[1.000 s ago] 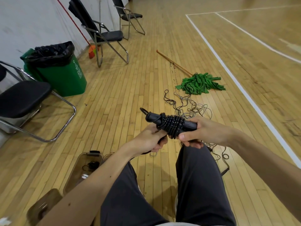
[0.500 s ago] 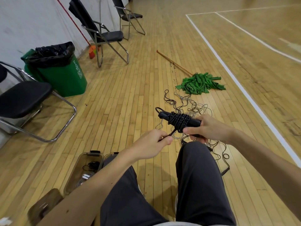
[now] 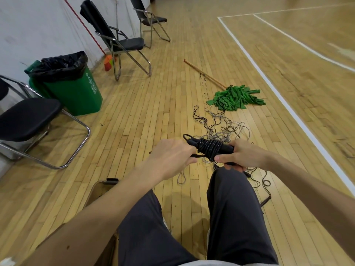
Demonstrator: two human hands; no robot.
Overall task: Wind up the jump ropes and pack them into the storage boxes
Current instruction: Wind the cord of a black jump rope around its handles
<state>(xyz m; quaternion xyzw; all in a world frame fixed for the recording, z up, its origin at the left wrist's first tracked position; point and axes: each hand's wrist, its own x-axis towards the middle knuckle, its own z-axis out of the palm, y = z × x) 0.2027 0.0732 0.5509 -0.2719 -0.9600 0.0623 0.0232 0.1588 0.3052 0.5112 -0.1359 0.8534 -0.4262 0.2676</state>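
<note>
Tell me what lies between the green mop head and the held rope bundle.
A loose tangle of unwound rope cords on the floorboards, between mop head and rope bundle, in the head view.

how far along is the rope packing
One jump rope is nearly wound into a bundle, gripped by the left hand and right hand. It is not yet in the storage box at lower left. A tangle of ropes on the floor is left to wind.

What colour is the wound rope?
The wound rope is black with pale flecks; head view shows it.
</note>
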